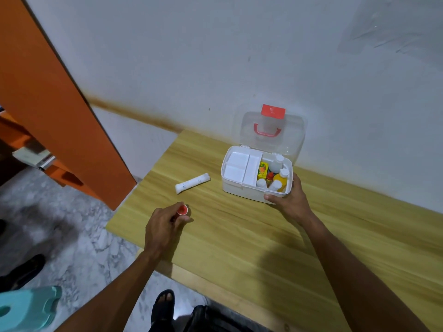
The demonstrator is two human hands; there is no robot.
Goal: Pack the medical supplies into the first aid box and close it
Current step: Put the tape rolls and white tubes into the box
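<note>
A small red-capped item (182, 209) was held closed in the left hand (165, 224), well left of the first aid box (242, 188), which was gripped at its corner by the right hand (287, 197); placement inside was judged due next.

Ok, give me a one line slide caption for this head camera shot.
Left hand grips a small red-capped item while right hand steadies the open white plastic first aid box; a white wrapped roll waits on the wooden table.

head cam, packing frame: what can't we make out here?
- Red-capped item in left hand: body hidden by fingers.
- Bottle labels in first aid box: too small to read.
- White roll: print too small.
- Right hand grip on box: palm side hidden, head view.
</note>
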